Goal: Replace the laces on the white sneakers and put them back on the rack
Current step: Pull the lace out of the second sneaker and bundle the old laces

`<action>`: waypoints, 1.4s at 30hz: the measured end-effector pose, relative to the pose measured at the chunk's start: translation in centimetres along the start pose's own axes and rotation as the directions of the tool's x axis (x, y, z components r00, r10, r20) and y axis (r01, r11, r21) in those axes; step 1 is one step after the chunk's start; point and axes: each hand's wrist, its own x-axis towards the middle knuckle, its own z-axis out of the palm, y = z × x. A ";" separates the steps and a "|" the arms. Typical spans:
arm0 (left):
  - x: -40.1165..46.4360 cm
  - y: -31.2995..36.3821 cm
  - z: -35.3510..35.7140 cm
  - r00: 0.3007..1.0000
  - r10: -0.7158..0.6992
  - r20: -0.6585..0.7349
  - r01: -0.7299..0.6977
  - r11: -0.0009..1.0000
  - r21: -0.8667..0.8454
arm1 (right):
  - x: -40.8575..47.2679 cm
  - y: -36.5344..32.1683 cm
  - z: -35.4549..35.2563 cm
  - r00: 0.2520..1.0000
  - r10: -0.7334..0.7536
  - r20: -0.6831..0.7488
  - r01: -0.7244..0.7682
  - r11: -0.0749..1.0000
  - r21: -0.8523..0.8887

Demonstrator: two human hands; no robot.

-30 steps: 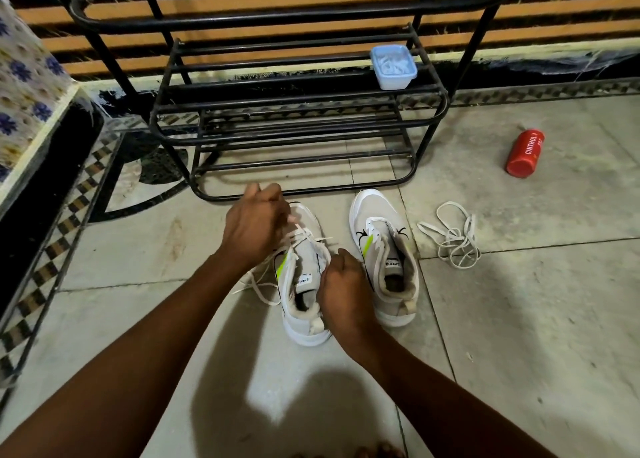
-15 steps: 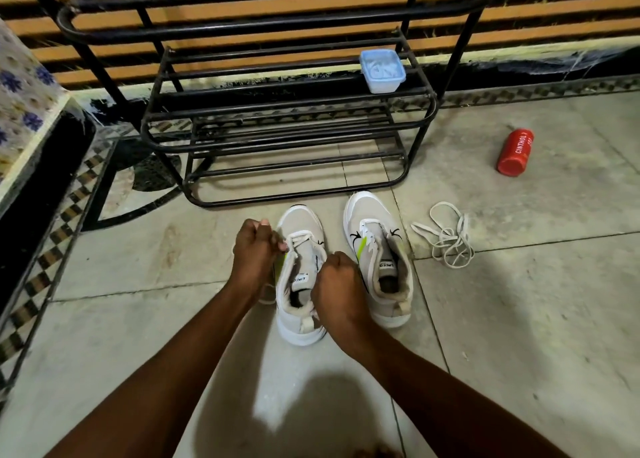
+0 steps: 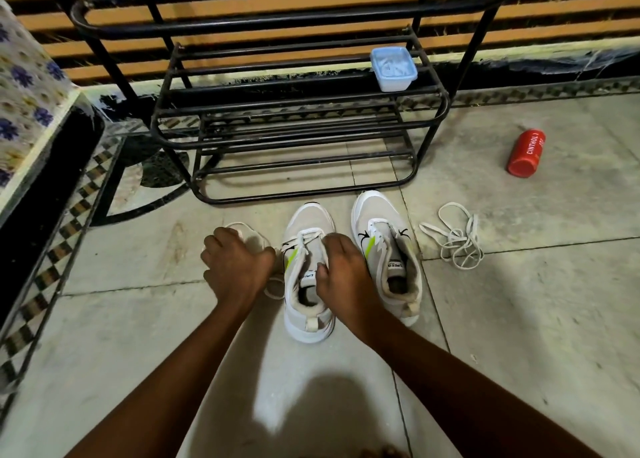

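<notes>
Two white sneakers stood side by side on the tiled floor point(image 3: 519, 319), toes toward a black metal rack point(image 3: 298, 139). The left sneaker point(image 3: 308, 305) carried a partly threaded lace point(image 3: 249, 230); the left hand point(image 3: 239, 267), fingers curled, gripped that lace just beside the shoe. The right hand point(image 3: 343, 274) pinched the shoe's upper edge near the tongue, whose label was half hidden. The right sneaker point(image 3: 388, 249) showed a tongue tag reading roughly "SPEED". A loose lace point(image 3: 457, 239) lay in a tangle just right of it. Farther off lay a red bottle point(image 3: 526, 152) marked "CINTHOL". A pale blue tub point(image 3: 393, 69) sat on the rack.
</notes>
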 end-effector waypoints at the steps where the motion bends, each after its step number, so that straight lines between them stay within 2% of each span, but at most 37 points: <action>1: -0.5 0.3 0.0 0.998 -0.004 -0.068 0.007 0.999 0.043 | 0.6 0.0 0.0 0.999 -0.040 0.015 0.040 0.999 -0.016; 3: -0.8 0.2 0.0 0.990 0.027 -0.140 -0.016 0.997 0.078 | 2.3 -0.1 -0.2 0.991 -0.081 0.104 0.088 0.994 -0.070; 4: -0.5 -0.1 0.2 0.992 0.073 -0.106 -0.071 0.997 0.019 | 3.3 -0.2 -0.4 0.981 -0.078 0.175 0.096 0.990 -0.100; 6: 0.4 -0.7 0.4 0.963 0.252 0.095 -0.220 0.938 -0.267 | 5.1 -0.8 -0.9 0.954 -0.063 0.292 0.110 0.983 -0.145; 7: 0.9 -0.9 0.4 0.908 0.360 0.214 -0.263 0.887 -0.379 | 5.8 -1.0 -1.1 0.943 -0.051 0.328 0.105 0.983 -0.149; 9: 1.3 -0.9 0.4 0.755 0.510 0.412 -0.327 0.837 -0.439 | 7.1 -1.2 -1.3 0.929 -0.023 0.368 0.073 0.990 -0.122; 10: 1.4 -0.8 0.5 0.698 0.530 0.482 -0.351 0.839 -0.415 | 7.6 -1.3 -1.4 0.925 -0.011 0.380 0.057 0.992 -0.110; 12: 1.4 -0.6 0.7 0.665 0.512 0.544 -0.416 0.858 -0.300 | 8.4 -1.3 -1.3 0.912 -0.011 0.410 0.067 0.990 -0.122; 16: 1.2 -1.5 1.4 0.674 0.560 0.482 -0.574 0.807 -0.136 | 9.1 -1.6 -0.8 0.865 -0.044 0.499 0.137 0.979 -0.152; 21: 0.4 -2.4 2.3 0.678 0.579 0.454 -0.660 0.751 0.028 | 9.9 -0.3 0.1 0.834 -0.026 0.550 0.164 0.966 -0.202; 24: 0.0 -2.3 2.6 0.668 0.603 0.436 -0.705 0.700 0.111 | 9.5 1.0 0.7 0.888 0.030 0.459 0.001 0.998 -0.067; 26: 0.1 -2.4 2.5 0.661 0.616 0.429 -0.721 0.680 0.135 | 8.9 1.4 1.2 0.944 0.118 0.307 -0.152 0.985 0.086; 27: 0.1 -2.5 2.6 0.656 0.623 0.425 -0.728 0.671 0.141 | 8.9 1.7 1.3 0.955 0.211 0.210 -0.252 0.948 0.196; 28: 0.1 -2.5 2.6 0.651 0.632 0.421 -0.736 0.661 0.147 | 9.0 1.8 1.2 0.923 0.355 0.147 -0.384 0.860 0.336; 29: 0.0 -2.4 2.7 0.646 0.639 0.418 -0.743 0.652 0.153 | 9.1 1.7 1.0 0.858 0.491 0.148 -0.496 0.721 0.483; 30: 0.0 -2.5 2.7 0.644 0.644 0.414 -0.747 0.646 0.158 | 9.1 1.6 0.8 0.807 0.559 0.189 -0.551 0.600 0.580; 31: 0.0 -2.5 2.8 0.641 0.650 0.408 -0.750 0.642 0.156 | 9.1 1.6 0.7 0.804 0.552 0.223 -0.557 0.565 0.609; 32: 0.0 -2.7 2.9 0.640 0.656 0.400 -0.752 0.642 0.151 | 9.2 1.7 0.4 0.847 0.474 0.239 -0.519 0.644 0.562; 33: -0.1 -2.7 2.9 0.642 0.662 0.388 -0.752 0.643 0.148 | 9.3 1.7 0.1 0.908 0.326 0.265 -0.414 0.801 0.432; 34: -0.1 -2.8 3.0 0.642 0.668 0.376 -0.754 0.640 0.150 | 9.4 1.5 -0.3 0.928 0.158 0.337 -0.245 0.940 0.236; 35: -0.2 -2.8 3.1 0.641 0.676 0.364 -0.758 0.633 0.157 | 9.5 1.3 -0.8 0.910 0.015 0.413 -0.029 0.999 0.027; 36: -0.3 -2.8 3.2 0.639 0.683 0.354 -0.762 0.626 0.169 | 9.7 1.1 -1.2 0.875 -0.080 0.477 0.171 0.974 -0.150; 38: -0.5 -2.6 3.3 0.641 0.690 0.336 -0.764 0.613 0.202 | 9.8 -0.2 -1.9 0.839 -0.173 0.515 0.407 0.828 -0.385; 40: -0.6 -2.5 3.2 0.640 0.694 0.330 -0.768 0.597 0.233 | 9.8 -0.5 -1.5 0.839 -0.203 0.504 0.466 0.747 -0.475; 41: -0.6 -2.4 3.1 0.636 0.701 0.322 -0.771 0.588 0.243 | 9.8 -0.1 -1.2 0.865 -0.186 0.467 0.412 0.795 -0.446; 42: -0.6 -2.5 3.0 0.633 0.707 0.315 -0.774 0.582 0.250 | 9.5 0.5 -0.7 0.915 -0.123 0.385 0.268 0.897 -0.351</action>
